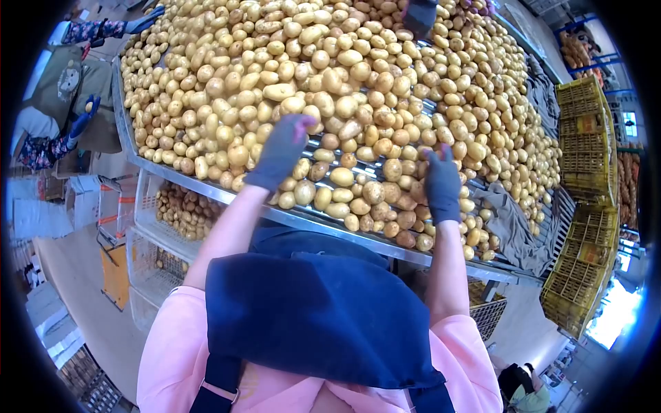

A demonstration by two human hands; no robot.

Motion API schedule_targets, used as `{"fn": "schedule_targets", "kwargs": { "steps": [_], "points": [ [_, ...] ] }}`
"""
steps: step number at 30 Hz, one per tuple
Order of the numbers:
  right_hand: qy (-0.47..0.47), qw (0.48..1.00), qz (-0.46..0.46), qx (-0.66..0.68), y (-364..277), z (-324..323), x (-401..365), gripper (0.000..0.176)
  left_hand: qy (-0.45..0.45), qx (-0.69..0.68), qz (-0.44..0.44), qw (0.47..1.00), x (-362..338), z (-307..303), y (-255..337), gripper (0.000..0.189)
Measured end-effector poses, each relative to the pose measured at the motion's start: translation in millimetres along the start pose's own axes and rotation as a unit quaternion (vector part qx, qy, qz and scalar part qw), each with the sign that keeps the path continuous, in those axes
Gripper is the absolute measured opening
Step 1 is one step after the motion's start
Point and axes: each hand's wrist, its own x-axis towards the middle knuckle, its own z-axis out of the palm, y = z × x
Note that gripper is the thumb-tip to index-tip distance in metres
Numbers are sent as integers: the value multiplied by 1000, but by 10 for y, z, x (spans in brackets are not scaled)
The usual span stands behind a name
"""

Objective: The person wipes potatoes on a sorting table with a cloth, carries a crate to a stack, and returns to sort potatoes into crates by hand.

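Potatoes point(206, 76) cover the metal table point(200, 186) from its left edge towards its right, with bare rollers showing in a gap between the 2 hands. The left hand point(281, 153), gloved, reaches in past the near edge, fingertips touching potatoes — whether it grips 1, I cannot tell. The gloved right hand point(443, 184) is open, fingers parted over potatoes nearer the right edge. A grey cloth point(508, 224) lies at the near right corner. Beyond the left edge, a co-worker's blue-gloved hand point(82, 122) holds 1 potato.
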Motion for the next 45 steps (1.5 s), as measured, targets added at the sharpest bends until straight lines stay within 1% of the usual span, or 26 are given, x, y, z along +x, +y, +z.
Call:
{"fn": "schedule_targets", "kwargs": {
  "steps": [1, 2, 3, 4, 5, 7, 9, 10, 13, 16, 21, 24, 25, 26, 27, 29, 31, 32, 33, 34, 35, 39, 40, 41, 43, 45],
  "points": [
    [7, 999, 33, -2, 138, 69, 38, 23, 6, -74, -62, 995, 9, -110, 34, 22],
    [-3, 996, 40, 76, -69, -144, 56, 22, 7, -250, -156, 956, -24, -202, 118, 23],
    [44, 985, -72, 148, -242, -192, 19, 23, 8, -416, -245, 876, -109, -274, 211, 25],
    [28, 971, -177, 157, -514, -329, -37, 24, -14, -479, -268, 836, -191, -309, 263, 30],
    [-51, 977, -190, 87, -708, -164, -127, 23, -58, -517, -257, 815, -305, -264, 115, 21],
    [-104, 965, -240, 28, -1003, 53, -226, 16, -95, -475, -300, 822, -479, -245, 339, 19],
    [-210, 957, -191, 55, -1040, 155, -102, 16, -137, -439, -318, 829, -604, -224, 454, 22],
    [-263, 947, -182, 32, -1026, 217, -41, 17, -185, -453, -386, 782, -642, -218, 405, 25],
    [-321, 920, -218, 63, -972, 130, 72, 18, -167, -447, -371, 797, -776, -215, 475, 27],
    [-283, 910, -303, 29, -960, 36, 39, 16, -122, -533, -360, 756, -872, -219, 373, 27],
    [-400, 871, -284, 4, -1111, -36, 136, 15, -21, -673, -334, 659, -927, -149, 192, 26],
    [-420, 859, -216, 196, -850, 9, 281, 25, -2, -750, -313, 583, -926, -214, 202, 29],
    [-424, 842, -184, 277, -782, 34, 317, 25, 8, -752, -309, 582, -936, -221, 193, 29],
    [-473, 799, -19, 371, -952, -252, 334, 25, 27, -787, -289, 545, -934, -224, 184, 30],
    [-437, 758, -1, 485, -1002, -247, 324, 28, 42, -818, -270, 506, -930, -226, 177, 32],
    [-339, 800, -98, 485, -1513, -573, 318, 31, 57, -830, -247, 496, -941, -265, 228, 35],
    [-123, 831, -438, 321, -1956, -585, 363, 37, 114, -824, -221, 509, -918, -355, 347, 38],
    [-144, 815, -388, 406, -2215, -605, 236, 41, 49, -829, -158, 535, -942, -461, 294, 38],
    [-193, 812, -421, 355, -2422, -581, 181, 38, -14, -828, -93, 553, -977, -573, 232, 38],
    [-97, 818, -499, 269, -2577, -571, 101, 35, 117, -810, -148, 556, -1007, -590, 253, 38],
    [-103, 822, -512, 226, -2733, -402, 3, 43, 255, -769, -198, 552, -1071, -631, 273, 38],
    [-99, 766, -542, 333, -2912, -410, -71, 47, 310, -772, -128, 540, -1604, -1001, -149, 32],
    [-100, 764, -525, 360, -2869, -414, -32, 49, 320, -819, -121, 461, -1719, -1098, -242, 29],
    [-160, 771, -465, 404, -2819, -398, 4, 49, 321, -861, -110, 378, -1831, -1192, -335, 25],
    [-168, 817, -362, 415, -2563, -222, 25, 45, 358, -852, -82, 373, -2061, -1407, -630, 20],
    [-134, 847, -344, 382, -2271, -76, 69, 41, 420, -828, -4, 371, -2366, -1759, -1018, 20]
  ]
}}
